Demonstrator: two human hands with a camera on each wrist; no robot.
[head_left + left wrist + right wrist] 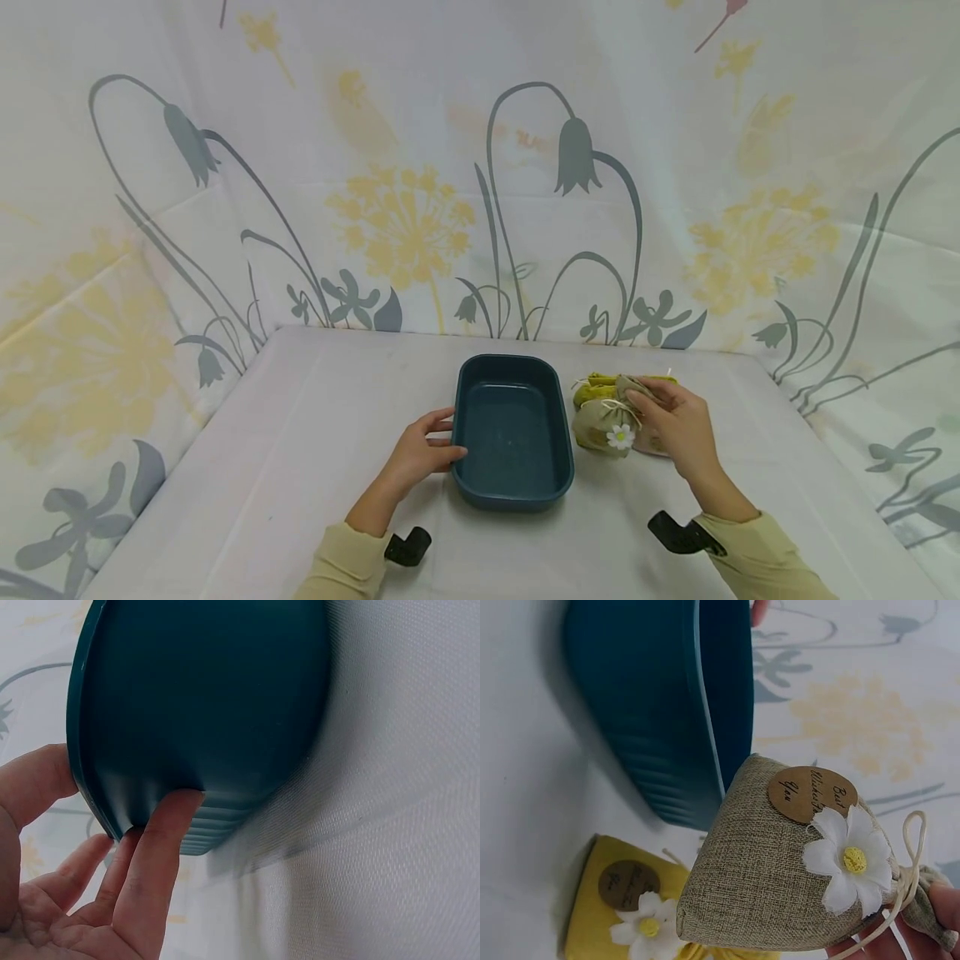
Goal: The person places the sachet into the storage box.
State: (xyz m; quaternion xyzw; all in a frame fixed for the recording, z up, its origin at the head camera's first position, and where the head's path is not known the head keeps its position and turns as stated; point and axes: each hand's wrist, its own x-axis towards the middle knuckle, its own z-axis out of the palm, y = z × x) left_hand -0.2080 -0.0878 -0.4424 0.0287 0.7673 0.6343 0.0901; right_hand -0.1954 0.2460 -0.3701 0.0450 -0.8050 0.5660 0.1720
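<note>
A dark teal rectangular plastic basin (513, 497) stands on the table with nothing inside. My left hand (422, 450) grips its left side, thumb hooked over the rim and fingers against the outer wall. To the basin's right, my right hand (686, 421) pinches the gathered neck of a greenish-beige drawstring pouch (750, 862). This pouch bears a white fabric daisy (847, 859) and a round brown tag (810, 793). It hangs tilted beside the basin's right wall. Yellow-green pouches (595, 390) lie behind it, and a pinkish-brown pouch (649, 443) is partly hidden under the right hand.
A pale cloth covers the table (300, 433). Behind it and at the sides hangs a white curtain (420, 100) printed with grey and yellow flowers. Black wrist camera mounts (408, 547) sit by both sleeves.
</note>
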